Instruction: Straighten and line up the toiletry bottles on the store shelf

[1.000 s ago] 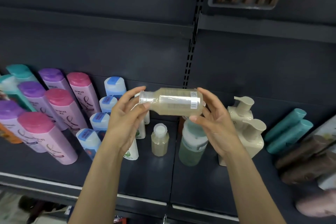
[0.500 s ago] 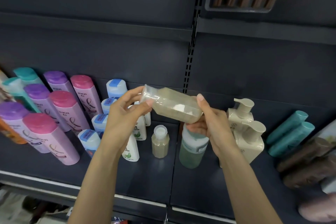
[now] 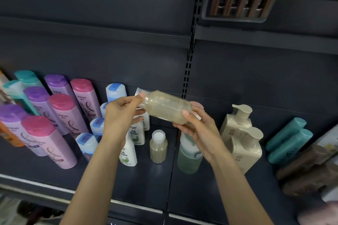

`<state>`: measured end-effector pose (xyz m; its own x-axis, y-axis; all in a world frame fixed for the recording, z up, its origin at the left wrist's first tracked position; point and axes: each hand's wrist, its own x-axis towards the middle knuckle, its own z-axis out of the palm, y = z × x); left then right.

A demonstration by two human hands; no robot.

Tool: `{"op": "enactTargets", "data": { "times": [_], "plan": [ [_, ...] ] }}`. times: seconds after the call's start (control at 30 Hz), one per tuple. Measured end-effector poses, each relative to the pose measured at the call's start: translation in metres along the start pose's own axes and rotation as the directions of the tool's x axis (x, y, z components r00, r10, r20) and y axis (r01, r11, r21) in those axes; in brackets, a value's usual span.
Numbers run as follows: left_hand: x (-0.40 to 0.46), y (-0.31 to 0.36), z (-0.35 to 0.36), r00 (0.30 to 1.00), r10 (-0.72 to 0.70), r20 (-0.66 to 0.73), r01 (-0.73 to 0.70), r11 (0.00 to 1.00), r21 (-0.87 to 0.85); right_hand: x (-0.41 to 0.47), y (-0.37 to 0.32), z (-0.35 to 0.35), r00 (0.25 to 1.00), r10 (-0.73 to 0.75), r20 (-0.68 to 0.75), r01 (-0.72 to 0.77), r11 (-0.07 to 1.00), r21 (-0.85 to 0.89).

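— What have my hands got?
— My left hand point(image 3: 120, 115) pinches the neck and my right hand point(image 3: 198, 133) cradles the base of a clear beige bottle point(image 3: 164, 108), held sideways above the shelf point(image 3: 146, 184).
— Below it?
— A matching small bottle point(image 3: 158, 146) stands upright.

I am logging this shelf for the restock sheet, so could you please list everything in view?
Clear plastic bottle of beige liquid: one, held sideways in the air.
Matching small beige bottle: one, upright, shelf centre.
Pale green bottle: one, under the right hand.
Pink-capped lilac bottles: three, left.
Purple-capped bottles: three, left.
Teal-capped bottles: two, far left.
Blue-capped white bottles: four, one file.
White green-print tubes: at least two.
Cream pump bottles: two, right.
Teal lying bottles: two, far right.
Brown lying bottles: two, blurred.
Dark metal shelf: one.
Left hand: grips cap end.
Right hand: holds base.
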<state>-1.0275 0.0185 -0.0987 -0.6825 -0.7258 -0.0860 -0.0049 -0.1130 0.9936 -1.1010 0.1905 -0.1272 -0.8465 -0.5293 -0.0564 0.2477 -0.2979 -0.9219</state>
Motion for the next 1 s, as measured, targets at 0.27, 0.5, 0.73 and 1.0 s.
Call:
{"op": "enactTargets", "data": {
  "times": [0.27,0.5,0.73,1.0],
  "plan": [
    [0.014,0.008,0.009,0.999,0.005,-0.048,-0.004,1.0,0.026,0.013,0.0,-0.004,0.998,-0.058,0.016,0.06,0.984,-0.17],
    [0.038,0.01,0.018,0.971,0.231,-0.07,-0.207,0.946,0.249,0.056,-0.006,-0.029,0.967,-0.253,-0.044,0.127,0.62,-0.774],
    [0.081,0.006,0.042,0.9,0.334,0.281,-0.436,0.665,0.607,0.096,0.001,-0.04,0.973,-0.164,0.161,0.177,0.087,-0.98],
    [0.118,-0.031,0.055,0.753,0.16,0.638,-0.631,0.451,0.631,0.11,0.002,-0.047,0.982,-0.028,0.185,0.186,0.021,-0.982]
  ]
}}
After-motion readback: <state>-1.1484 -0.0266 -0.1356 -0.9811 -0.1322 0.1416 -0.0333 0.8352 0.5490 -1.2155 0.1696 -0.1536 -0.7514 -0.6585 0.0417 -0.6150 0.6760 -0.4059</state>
